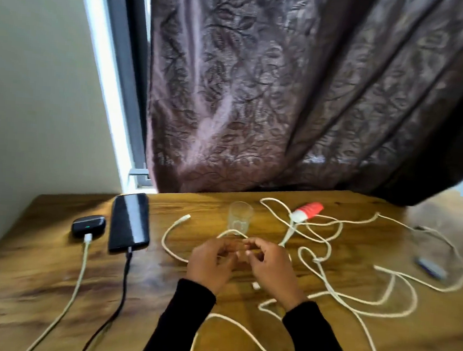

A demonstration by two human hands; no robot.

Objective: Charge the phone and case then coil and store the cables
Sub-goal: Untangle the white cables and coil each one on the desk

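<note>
Landmark: the glass (239, 217), stood upright at the back centre of the worktop (36, 284); every place below is given from it.
Phone (130, 221): laid flat well to the left of the glass, a black cable (122, 286) plugged into its near end, so charging is judged under way.
Case (88, 225): left of the glass beyond the phone, a white cable (78, 282) plugged in, a green light shown.
Loose white cables (334, 291): tangled right of and nearer than the glass, left uncoiled; 1 free plug lies just left of it.
Left hand (209, 263): just in front of the glass, fingers curled; a cable appears pinched, but blur prevents certainty.
Right hand (269, 264): beside the left hand, fingers curled likewise; its grip cannot be told. Both are judged placed to begin a coil.
Red-and-white object (306, 211): right of the glass, among the cables.
Small dark object (430, 268): far right of the glass.
</note>
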